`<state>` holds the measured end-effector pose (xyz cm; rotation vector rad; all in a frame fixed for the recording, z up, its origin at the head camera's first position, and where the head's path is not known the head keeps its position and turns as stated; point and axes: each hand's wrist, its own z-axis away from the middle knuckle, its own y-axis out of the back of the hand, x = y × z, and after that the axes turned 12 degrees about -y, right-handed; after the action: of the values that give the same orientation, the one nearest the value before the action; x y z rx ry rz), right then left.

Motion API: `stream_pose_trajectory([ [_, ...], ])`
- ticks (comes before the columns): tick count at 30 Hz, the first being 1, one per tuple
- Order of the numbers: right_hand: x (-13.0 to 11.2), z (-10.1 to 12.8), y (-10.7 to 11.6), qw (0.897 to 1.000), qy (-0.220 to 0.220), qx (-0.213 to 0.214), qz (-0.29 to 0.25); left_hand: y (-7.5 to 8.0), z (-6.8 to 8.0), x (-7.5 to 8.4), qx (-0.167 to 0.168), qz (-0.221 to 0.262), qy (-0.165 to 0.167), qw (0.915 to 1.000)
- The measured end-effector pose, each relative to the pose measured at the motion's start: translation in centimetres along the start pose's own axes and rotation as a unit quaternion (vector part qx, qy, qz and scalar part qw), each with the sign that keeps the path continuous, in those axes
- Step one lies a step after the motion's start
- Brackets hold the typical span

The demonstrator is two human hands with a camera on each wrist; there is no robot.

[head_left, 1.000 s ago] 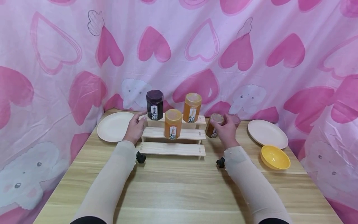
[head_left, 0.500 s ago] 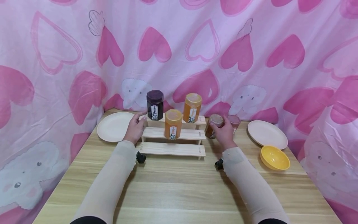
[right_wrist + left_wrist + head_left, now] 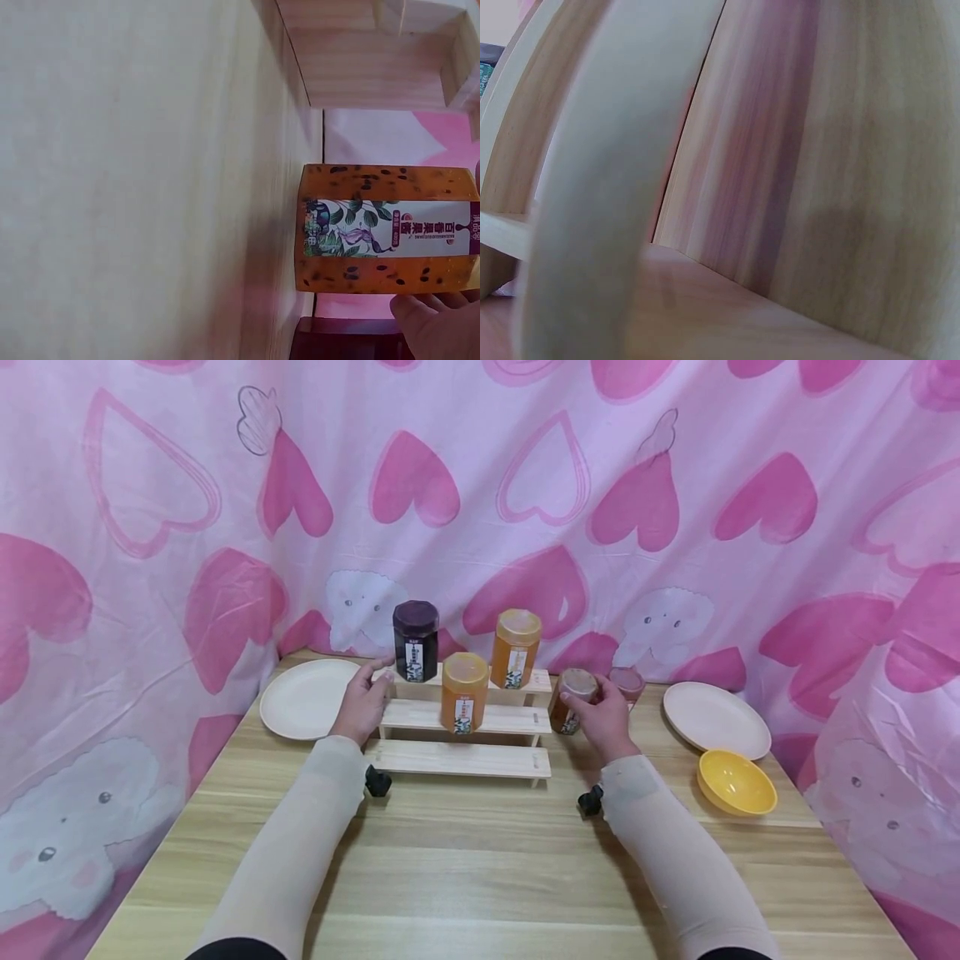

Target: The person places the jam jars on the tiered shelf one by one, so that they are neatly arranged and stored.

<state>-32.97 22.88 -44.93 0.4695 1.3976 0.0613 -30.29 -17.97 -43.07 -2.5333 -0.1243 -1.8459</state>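
Observation:
My right hand (image 3: pixel 603 714) grips an amber jar with dark seeds (image 3: pixel 570 700) just right of a stepped wooden rack (image 3: pixel 465 758). In the right wrist view the jar (image 3: pixel 386 229) shows its label, with my fingertips (image 3: pixel 439 326) at its lid end. My left hand (image 3: pixel 363 702) holds the rack's left end, its thumb reaching the top step beside a dark purple jar (image 3: pixel 416 641). One orange jar (image 3: pixel 515 647) stands on the top step and another orange jar (image 3: pixel 464 692) on the middle step. The left wrist view is filled by the rack's blurred wood (image 3: pixel 817 150).
A reddish jar (image 3: pixel 627 682) stands behind the amber one. A pale plate (image 3: pixel 303 697) lies at the left and another plate (image 3: pixel 716 718) at the right, with a yellow bowl (image 3: pixel 737 782) in front of it. A pink heart-print curtain surrounds the wooden table (image 3: pixel 480 868).
My right hand has shifted slightly left with the amber jar, uncovering the reddish jar behind it. The left hand has stayed on the rack.

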Motion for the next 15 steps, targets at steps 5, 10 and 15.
stream_pose_trajectory([
  [5,0.1,0.4,0.4,1.000,0.008,0.005,-0.008,0.0,0.1,0.1,0.004,0.006,-0.003,1.0000],
  [10,-0.5,1.2,1.4,1.000,-0.005,0.003,-0.016,0.0,0.1,0.0,0.004,0.011,0.003,0.9999],
  [15,-1.6,2.4,2.3,1.000,-0.004,-0.009,-0.010,0.1,-0.3,-0.6,0.000,0.007,0.000,1.0000],
])
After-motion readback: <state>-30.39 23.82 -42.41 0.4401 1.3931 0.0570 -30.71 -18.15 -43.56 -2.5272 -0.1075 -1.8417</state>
